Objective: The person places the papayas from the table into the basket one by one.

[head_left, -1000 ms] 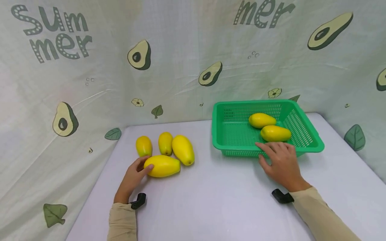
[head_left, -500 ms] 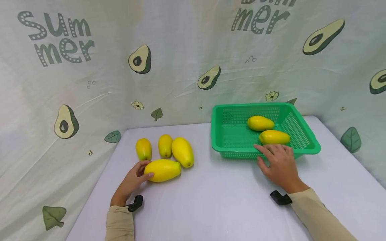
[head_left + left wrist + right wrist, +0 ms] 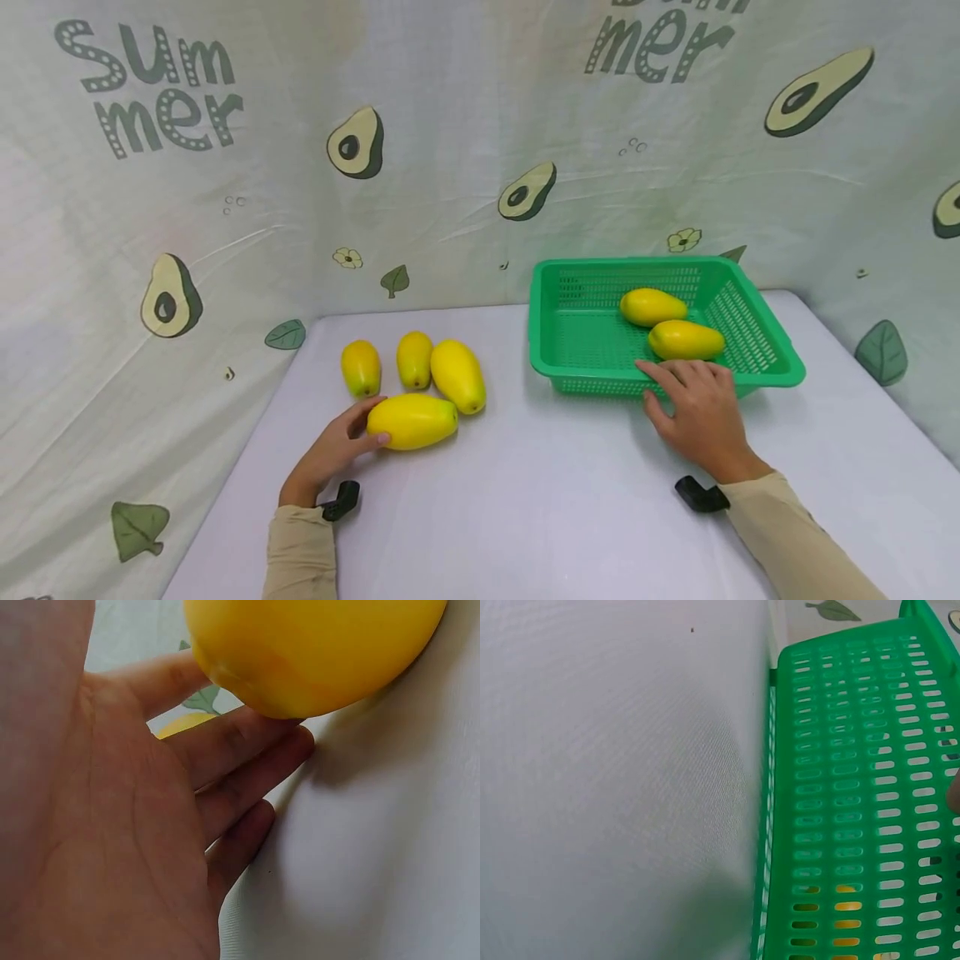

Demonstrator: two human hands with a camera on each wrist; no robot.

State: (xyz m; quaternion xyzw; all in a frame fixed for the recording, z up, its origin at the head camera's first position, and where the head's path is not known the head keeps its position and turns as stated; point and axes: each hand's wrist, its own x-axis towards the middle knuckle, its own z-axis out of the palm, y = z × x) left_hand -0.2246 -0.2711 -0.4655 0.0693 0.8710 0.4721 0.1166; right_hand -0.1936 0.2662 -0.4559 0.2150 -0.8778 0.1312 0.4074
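In the head view my left hand (image 3: 341,442) holds the left end of a large yellow papaya (image 3: 414,422), thumb on its near side and fingers behind. The left wrist view shows the rounded end of this papaya (image 3: 315,652) against the fingers (image 3: 240,742); the thumb's grip is hidden there. My right hand (image 3: 701,417) grips the near rim of a green plastic basket (image 3: 581,371), fingers over the edge and thumb outside. Two papayas lie inside the basket, one farther back (image 3: 652,307) and a nearer papaya (image 3: 686,340) just beyond the fingers.
Behind the held fruit lie a left papaya (image 3: 362,368), a middle papaya (image 3: 414,360) and a larger papaya (image 3: 458,376) on the white table (image 3: 510,517). A printed cloth (image 3: 435,125) hangs behind the table. Each wrist carries a black camera (image 3: 701,494).
The held papaya has shifted slightly to the right with my left hand. My right hand stays at the basket's rim. The whole head view has moved a little.
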